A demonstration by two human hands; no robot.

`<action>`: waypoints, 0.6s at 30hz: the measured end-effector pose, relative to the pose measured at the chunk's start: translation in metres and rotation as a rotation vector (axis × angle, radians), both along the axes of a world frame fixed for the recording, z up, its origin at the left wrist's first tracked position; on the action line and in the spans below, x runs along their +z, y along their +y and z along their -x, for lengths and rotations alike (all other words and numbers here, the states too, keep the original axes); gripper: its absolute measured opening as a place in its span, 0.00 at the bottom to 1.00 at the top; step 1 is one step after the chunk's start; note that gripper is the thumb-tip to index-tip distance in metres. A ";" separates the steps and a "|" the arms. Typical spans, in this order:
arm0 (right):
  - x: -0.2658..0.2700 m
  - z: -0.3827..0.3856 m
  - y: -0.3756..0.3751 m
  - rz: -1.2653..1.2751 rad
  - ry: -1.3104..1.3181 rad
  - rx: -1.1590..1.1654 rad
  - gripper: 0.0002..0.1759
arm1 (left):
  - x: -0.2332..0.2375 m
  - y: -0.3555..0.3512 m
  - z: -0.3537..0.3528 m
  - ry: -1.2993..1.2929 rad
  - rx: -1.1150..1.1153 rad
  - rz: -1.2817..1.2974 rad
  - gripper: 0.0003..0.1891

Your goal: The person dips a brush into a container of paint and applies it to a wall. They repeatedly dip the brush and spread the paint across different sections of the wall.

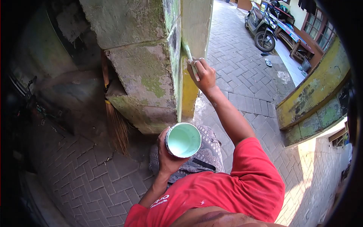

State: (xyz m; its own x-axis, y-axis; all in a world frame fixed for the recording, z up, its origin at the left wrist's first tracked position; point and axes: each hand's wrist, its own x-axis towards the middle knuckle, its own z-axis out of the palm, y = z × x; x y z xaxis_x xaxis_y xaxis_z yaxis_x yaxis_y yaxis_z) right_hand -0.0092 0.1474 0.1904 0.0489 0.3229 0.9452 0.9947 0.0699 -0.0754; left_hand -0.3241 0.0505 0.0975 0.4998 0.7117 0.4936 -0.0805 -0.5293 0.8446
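Near: red shirt (242,181), white lettering on the left sleeve, upturned and too small to read. Left hand (166,153) clasps the paint can (184,140), near centre, pale green paint inside, mouth tipped up toward the camera. A slack wrist could spill it onto the brick paving (94,178). Farther: right hand (204,73) grips the brush (190,56) against the pillar (151,68) corner, where an overloaded brush may drip. Far right: scooter (262,26).

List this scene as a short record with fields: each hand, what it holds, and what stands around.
left hand: the left hand grips a paint can holding pale green paint
right hand: the right hand grips a brush, its tip against the pillar's corner
pillar: the pillar is mossy concrete with a yellow edge
nearby: broom leaning beside the pillar; motorbike parked on the brick paving
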 end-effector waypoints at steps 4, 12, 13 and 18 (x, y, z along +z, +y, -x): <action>-0.028 0.000 -0.013 0.094 0.085 0.046 0.08 | 0.001 -0.005 0.004 0.005 0.010 0.021 0.61; 0.110 -0.006 -0.042 -0.362 -0.247 -0.124 0.19 | 0.001 -0.006 0.005 -0.004 0.036 0.007 0.58; 0.125 -0.013 -0.038 -0.378 -0.373 -0.178 0.21 | 0.004 -0.007 0.005 -0.002 0.033 0.003 0.58; 0.025 -0.031 -0.015 0.169 -0.453 -0.293 0.24 | -0.002 -0.006 0.006 0.008 0.010 0.005 0.61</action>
State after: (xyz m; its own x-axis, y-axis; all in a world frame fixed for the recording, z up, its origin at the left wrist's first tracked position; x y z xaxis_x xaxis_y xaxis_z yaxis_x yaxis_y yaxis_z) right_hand 0.0214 0.1320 0.2153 -0.2391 0.5054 0.8291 0.9065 -0.1899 0.3772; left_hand -0.3300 0.0447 0.0957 0.4962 0.7195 0.4858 -0.0682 -0.5256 0.8480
